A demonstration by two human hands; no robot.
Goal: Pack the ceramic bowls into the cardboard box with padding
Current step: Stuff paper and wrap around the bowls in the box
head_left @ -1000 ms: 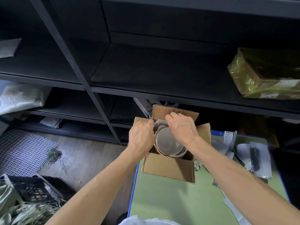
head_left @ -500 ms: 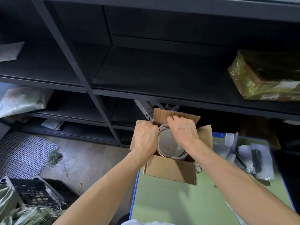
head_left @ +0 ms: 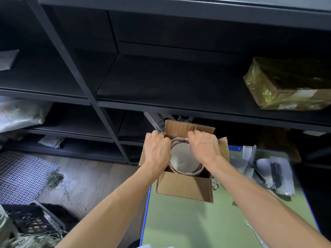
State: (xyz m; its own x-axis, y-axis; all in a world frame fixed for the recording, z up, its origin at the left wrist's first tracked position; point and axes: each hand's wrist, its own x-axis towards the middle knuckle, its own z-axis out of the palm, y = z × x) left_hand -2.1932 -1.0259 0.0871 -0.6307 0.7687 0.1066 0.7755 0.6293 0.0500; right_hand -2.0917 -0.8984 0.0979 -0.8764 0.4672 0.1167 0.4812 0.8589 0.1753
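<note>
Head view, sole camera. An open cardboard box (head_left: 184, 185) stands at the far left corner of a green desk (head_left: 197, 226) with a blue edge, lower centre of the frame, all four flaps turned outward. Inside it sits a pale ceramic bowl (head_left: 182, 158), mouth up, with a copper-coloured rim showing beneath it at the near left; whether that rim belongs to a second bowl cannot be told. Grey foam padding (head_left: 194, 173) curves round the bowl's near right side and shows again along the far side, between the two hands. The left hand (head_left: 157, 151) is over the box's far left corner, fingers curled down inside; whether they grip the padding or the box wall cannot be told, the tips being hidden. The right hand (head_left: 204, 145) is over the far right part of the opening, fingers curled and pinching the padding just below the far flap. Both forearms reach in from the bottom of the frame. On the desk to the right lie crumpled grey wrappings (head_left: 275, 174). Dark metal shelving (head_left: 161, 83) fills the upper frame; a film-wrapped parcel (head_left: 286, 86) rests on it at upper right, white bags (head_left: 19, 113) at left. Lower left, on the floor: a white grid mat (head_left: 19, 174), loose straw (head_left: 53, 179) and a black crate (head_left: 32, 222).
</note>
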